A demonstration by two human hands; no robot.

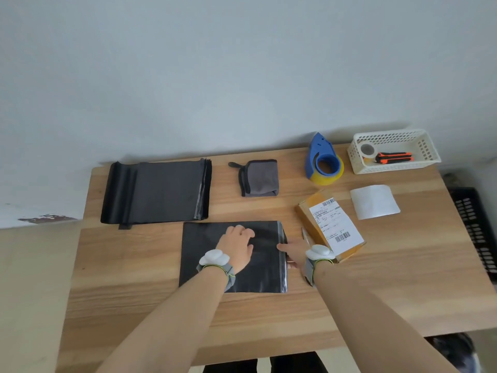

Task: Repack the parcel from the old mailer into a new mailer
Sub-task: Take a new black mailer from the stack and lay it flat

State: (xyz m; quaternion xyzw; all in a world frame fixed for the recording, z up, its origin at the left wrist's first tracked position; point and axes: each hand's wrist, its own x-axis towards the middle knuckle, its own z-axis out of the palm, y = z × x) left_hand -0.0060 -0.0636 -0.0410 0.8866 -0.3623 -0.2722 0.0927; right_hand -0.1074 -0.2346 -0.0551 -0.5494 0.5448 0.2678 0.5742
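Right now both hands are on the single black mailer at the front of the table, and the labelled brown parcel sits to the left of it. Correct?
Not quite. The head view shows the left hand and right hand on the black mailer, but the labelled brown parcel sits to the right of it, not the left.

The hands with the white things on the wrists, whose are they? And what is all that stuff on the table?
They belong to a person wearing a camera on the head, so you look down as they do. The left hand presses flat on a black mailer bag. The right hand touches the bag's open edge; its grip is unclear. On the wooden table lie a stack of black bags, a grey pouch, a blue tape dispenser, a white basket, a labelled brown parcel and a white sheet.
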